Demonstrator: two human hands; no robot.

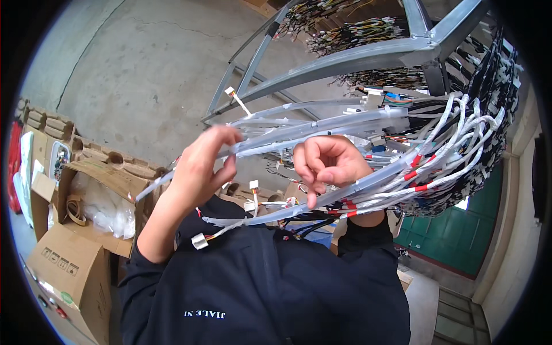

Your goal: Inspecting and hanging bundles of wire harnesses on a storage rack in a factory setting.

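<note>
A bundle of wire harnesses in translucent sleeves (305, 131) stretches across in front of me, toward the right. At its left part is my left hand (201, 164), with thumb and fingers apart around the sleeves. Its fingertips are blurred. My right hand (330, 163) sits among the sleeves, palm up and fingers curled in. Whatever is inside these fingers, I cannot make out. A lower translucent sleeve (276, 214) passes across my right wrist. It ends by a white connector (199, 241) near my chest. Another white connector (230, 91) sticks up beyond the bundle.
A grey metal frame (345, 62) stands ahead, with many hanging harnesses (486, 86) at the right. White braided cables with red bands (443, 152) hang close to my right arm. Left are an open carton (103, 184) with clear plastic bags and a closed cardboard box (66, 267).
</note>
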